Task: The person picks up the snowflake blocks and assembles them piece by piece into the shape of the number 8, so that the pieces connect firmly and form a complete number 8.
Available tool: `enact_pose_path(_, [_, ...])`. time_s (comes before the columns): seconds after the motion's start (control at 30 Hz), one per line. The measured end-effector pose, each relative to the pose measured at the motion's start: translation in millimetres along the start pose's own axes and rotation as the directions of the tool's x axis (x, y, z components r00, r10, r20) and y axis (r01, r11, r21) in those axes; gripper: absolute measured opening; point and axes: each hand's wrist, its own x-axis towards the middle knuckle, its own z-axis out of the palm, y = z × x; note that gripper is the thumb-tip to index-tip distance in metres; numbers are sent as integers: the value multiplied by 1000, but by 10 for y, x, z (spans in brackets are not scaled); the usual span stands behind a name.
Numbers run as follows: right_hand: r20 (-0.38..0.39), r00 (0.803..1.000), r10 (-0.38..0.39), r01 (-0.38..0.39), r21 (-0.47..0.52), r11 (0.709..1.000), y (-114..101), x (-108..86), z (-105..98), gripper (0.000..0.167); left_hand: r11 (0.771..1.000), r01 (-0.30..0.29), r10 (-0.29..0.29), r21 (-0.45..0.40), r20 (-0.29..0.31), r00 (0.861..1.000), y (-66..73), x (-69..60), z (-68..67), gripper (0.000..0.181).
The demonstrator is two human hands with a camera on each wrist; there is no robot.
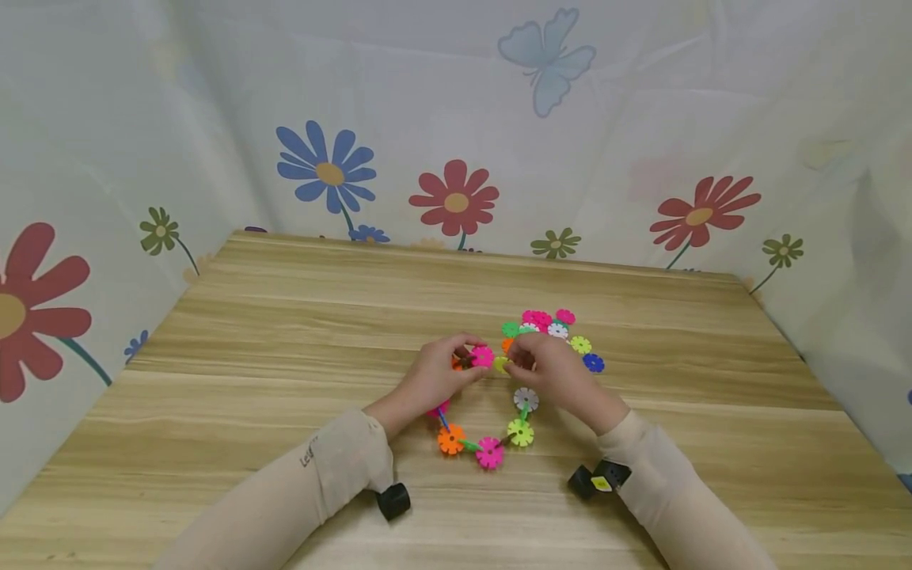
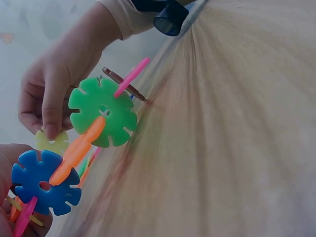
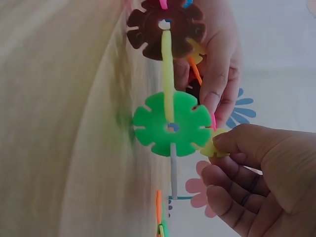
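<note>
Slotted plastic snowflake discs form a curved chain that hangs between the hands, with an orange disc point(image 1: 450, 439), a pink disc point(image 1: 489, 453) and a white disc point(image 1: 526, 399) among its links. My left hand point(image 1: 436, 370) pinches the chain's left end by a bright pink disc point(image 1: 482, 356). Between thumb and finger, my right hand point(image 1: 559, 372) holds a yellow disc point(image 3: 215, 143), which is at the edge of the pink one. Whether their slots are joined is hard to see. A green disc point(image 3: 172, 124) and a brown disc point(image 3: 165, 24) show closer in the right wrist view.
Loose discs lie in a pile behind my right hand, including a blue disc point(image 1: 594, 362), a yellow-green disc point(image 1: 580, 344) and a pink one point(image 1: 565, 317). The wooden table point(image 1: 321, 301) meets a flower-printed cloth point(image 1: 456, 95) at its back and sides.
</note>
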Motion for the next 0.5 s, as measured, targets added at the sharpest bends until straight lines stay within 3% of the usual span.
enact_pose_path(0.3, [-65,997,-35,30,-68,997,-78,-17,103,13,1000,12,-12,20,2,1000,19,-1,-6,38])
enact_pose_path(0.5, [-102,994,-30,26,-49,998,-81,-24,143,12,1000,13,-13,10,4,1000,44,-10,-23,37])
